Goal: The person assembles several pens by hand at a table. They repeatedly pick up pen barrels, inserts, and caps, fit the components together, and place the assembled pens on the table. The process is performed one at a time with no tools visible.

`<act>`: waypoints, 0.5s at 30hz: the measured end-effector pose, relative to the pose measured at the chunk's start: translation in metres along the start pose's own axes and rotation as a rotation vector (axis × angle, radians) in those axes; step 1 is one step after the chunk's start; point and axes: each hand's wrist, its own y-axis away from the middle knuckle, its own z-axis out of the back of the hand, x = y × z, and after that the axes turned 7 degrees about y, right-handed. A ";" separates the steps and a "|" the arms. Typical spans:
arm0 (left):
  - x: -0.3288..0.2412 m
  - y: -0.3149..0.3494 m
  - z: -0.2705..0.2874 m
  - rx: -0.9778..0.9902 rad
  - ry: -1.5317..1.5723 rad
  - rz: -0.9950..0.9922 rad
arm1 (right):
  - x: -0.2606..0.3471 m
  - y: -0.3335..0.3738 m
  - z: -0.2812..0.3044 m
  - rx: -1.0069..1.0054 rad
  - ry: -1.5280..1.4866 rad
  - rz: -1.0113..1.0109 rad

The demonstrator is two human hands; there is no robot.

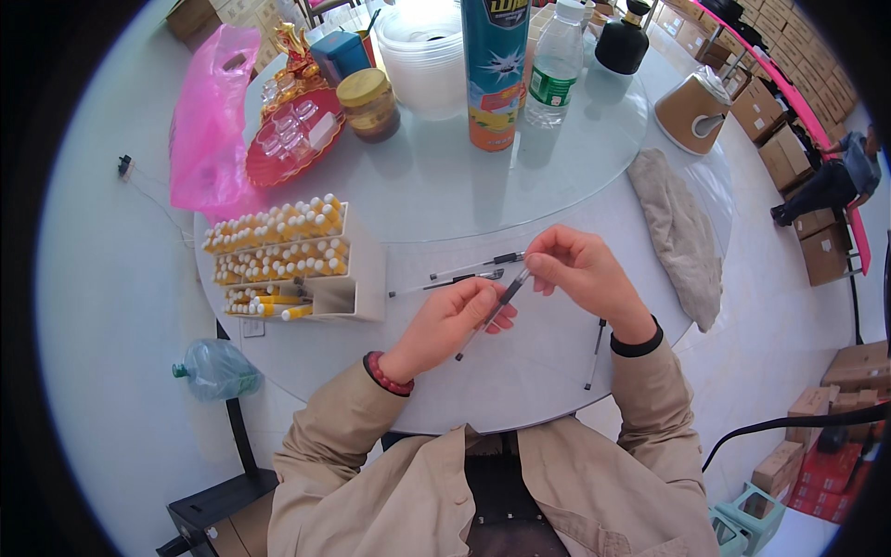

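Over the near part of the table, my left hand is closed round the barrel of a clear gel pen with a black grip. The pen is tilted, its tip end up and to the right. My right hand pinches that tip end between thumb and fingers; whether a small part sits in the pinch I cannot tell. Just beyond my hands lie two similar pens, one farther pen and one nearer pen. Another pen lies beside my right wrist.
Left of my hands stands a pale rack packed with yellow, white-ended sticks. The glass turntable carries a spray can, a water bottle, a jar and a red tray. A grey cloth lies right, near a kettle.
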 end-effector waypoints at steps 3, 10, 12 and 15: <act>-0.004 0.000 0.005 0.028 0.174 0.142 | 0.000 -0.003 -0.011 0.054 0.002 -0.042; -0.004 0.001 0.005 0.007 -0.068 0.137 | 0.000 -0.002 -0.016 0.155 0.067 -0.130; -0.005 0.002 0.004 0.021 -0.088 0.140 | 0.000 -0.002 -0.016 0.192 0.067 -0.134; -0.008 0.003 0.002 0.038 -0.117 0.158 | 0.000 -0.001 -0.016 0.195 0.055 -0.109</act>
